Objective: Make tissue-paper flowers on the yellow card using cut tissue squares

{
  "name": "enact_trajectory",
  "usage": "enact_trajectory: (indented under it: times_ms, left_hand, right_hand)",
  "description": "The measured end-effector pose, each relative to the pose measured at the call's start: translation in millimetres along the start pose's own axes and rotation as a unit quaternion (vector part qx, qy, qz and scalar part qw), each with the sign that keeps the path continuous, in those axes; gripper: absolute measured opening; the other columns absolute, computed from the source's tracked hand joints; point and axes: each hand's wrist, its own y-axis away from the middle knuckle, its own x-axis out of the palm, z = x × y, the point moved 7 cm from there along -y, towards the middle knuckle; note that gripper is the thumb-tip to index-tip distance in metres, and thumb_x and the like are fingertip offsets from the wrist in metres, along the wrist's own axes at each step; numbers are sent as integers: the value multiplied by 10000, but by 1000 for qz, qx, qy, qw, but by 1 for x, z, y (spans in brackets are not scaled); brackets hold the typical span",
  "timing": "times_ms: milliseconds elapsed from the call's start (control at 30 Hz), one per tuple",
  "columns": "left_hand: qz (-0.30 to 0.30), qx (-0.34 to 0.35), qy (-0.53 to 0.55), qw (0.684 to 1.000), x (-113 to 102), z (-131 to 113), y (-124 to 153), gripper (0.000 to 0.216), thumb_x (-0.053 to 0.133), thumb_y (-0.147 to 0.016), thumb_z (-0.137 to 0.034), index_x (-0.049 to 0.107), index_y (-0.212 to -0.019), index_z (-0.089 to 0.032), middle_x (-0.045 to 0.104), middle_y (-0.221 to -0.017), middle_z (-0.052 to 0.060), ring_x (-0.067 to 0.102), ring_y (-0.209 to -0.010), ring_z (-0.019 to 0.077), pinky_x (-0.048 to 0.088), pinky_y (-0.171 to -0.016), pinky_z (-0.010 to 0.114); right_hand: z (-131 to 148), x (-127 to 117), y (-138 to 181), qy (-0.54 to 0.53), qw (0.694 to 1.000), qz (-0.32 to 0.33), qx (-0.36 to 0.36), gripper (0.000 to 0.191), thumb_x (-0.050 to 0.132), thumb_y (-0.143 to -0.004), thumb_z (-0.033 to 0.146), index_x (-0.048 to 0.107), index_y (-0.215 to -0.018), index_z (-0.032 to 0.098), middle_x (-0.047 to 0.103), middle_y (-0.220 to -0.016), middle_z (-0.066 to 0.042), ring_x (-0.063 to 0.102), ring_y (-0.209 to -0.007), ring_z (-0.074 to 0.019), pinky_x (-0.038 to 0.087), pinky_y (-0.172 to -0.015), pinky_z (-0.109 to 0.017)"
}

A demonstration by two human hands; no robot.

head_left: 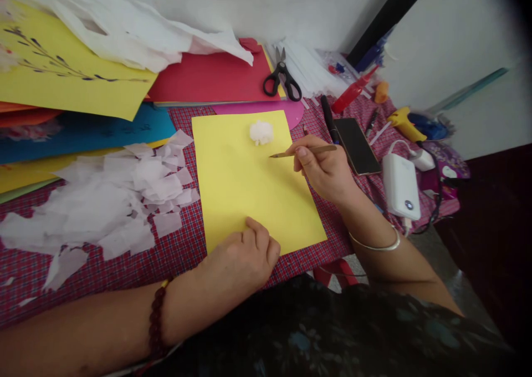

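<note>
A sheet of yellow paper (236,183) lies flat in front of me, with a small crumpled white tissue-paper flower (261,132) near its far edge. My right hand (322,169) holds a slim brown pencil (318,150) between thumb and fingers. Its pointed tip is at the paper, just below the flower; I cannot tell whether it touches. Curled fingers of my left hand (245,255) rest on the sheet's near edge, and nothing shows in them. To the left spreads a loose pile of white tissue-paper pieces (100,205).
Black-handled scissors (281,80) lie on red paper (208,77) at the back. On the right are a dark phone (357,146), a red glue bottle (353,93), a yellow glue gun (405,123) and a white power bank (401,186). A decorated yellow sheet (83,61) stands back left.
</note>
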Motion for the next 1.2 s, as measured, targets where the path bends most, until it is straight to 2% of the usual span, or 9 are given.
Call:
enact_trajectory:
  times_ms: [200,367,433,600,667,867,1200]
  left_hand:
    - [7,5,2,1000,3,-2,3,153,480,-833,-34,588,-922,-97,745,-946,242,670,-594,191,430,-487,250]
    - [6,5,1,1000,6,-3,4,147,482,-835,-52,578,-933,-104,743,-944,235,665,-596,189,420,-486,247]
    - [6,3,2,1000,7,-3,5,151,470,-841,-59,576,-940,-103,742,-955,240,665,-601,191,423,-489,252]
    - [-5,-6,14,1000,6,-5,5,141,449,-857,-75,562,-933,-112,742,-939,248,670,-619,205,427,-496,262]
    - [-8,-8,19,1000,7,-5,5,129,448,-860,-81,554,-924,-117,742,-934,253,670,-620,210,419,-489,261]
    - [-24,-18,16,999,7,-5,5,116,450,-864,-93,554,-911,-114,744,-941,259,678,-631,215,421,-489,270]
    - [-35,-25,14,999,5,-5,3,119,456,-854,-96,563,-904,-113,746,-924,237,670,-619,216,413,-490,289]
  right_hand:
    - [-2,-3,-2,4,1000,-19,-9,425,476,-1012,546,657,-842,201,546,-575,26,477,-503,-100,351,-499,-259]
    - [9,1,1,-44,998,-5,-33,407,487,-1032,460,628,-763,189,521,-560,32,459,-482,-80,339,-490,-246]
    - [13,7,4,-83,995,26,-40,405,479,-1040,437,626,-759,184,526,-579,27,473,-498,-79,351,-490,-239]
    - [18,30,15,-164,973,160,-26,353,477,-1048,372,632,-798,177,541,-643,23,492,-515,-72,371,-482,-224]
    - [19,35,17,-189,965,178,-19,339,476,-1050,357,624,-803,179,529,-632,29,488,-511,-71,370,-477,-220]
    - [20,43,21,-217,958,186,-2,306,479,-1049,344,633,-844,177,546,-620,30,504,-512,-75,381,-481,-218]
    - [15,43,22,-221,963,152,6,262,484,-1051,338,638,-899,192,575,-613,33,511,-504,-74,401,-472,-204]
